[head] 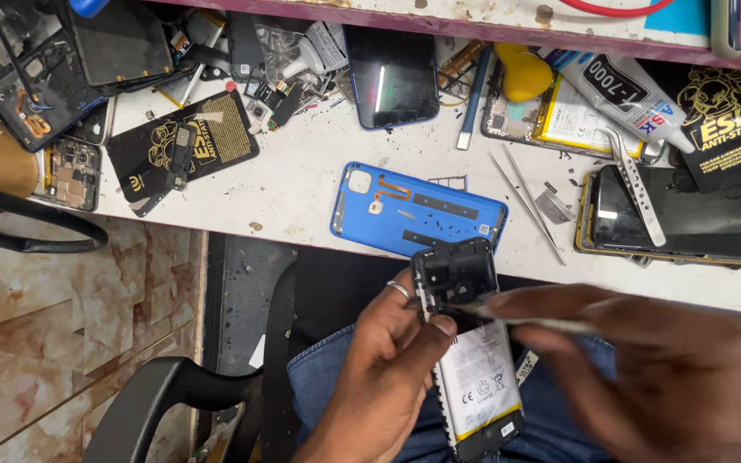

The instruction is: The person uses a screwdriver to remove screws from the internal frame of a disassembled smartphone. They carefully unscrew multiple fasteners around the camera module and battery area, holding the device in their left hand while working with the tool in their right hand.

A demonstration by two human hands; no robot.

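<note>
Head view: left hand [388, 377] grips opened phone [469, 351]; right hand [645, 377] pinches tweezers [516, 319] below cluttered bench [302, 180].

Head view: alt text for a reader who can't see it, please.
The left hand holds an opened phone, white battery showing, over the lap while the blurred right hand works a thin metal tool into its top. A blue back cover and tweezers lie on the cluttered workbench.

L hand [383, 377]: silver ring | R hand [653, 377]: bare | legs: blue jeans [319, 377]
</note>
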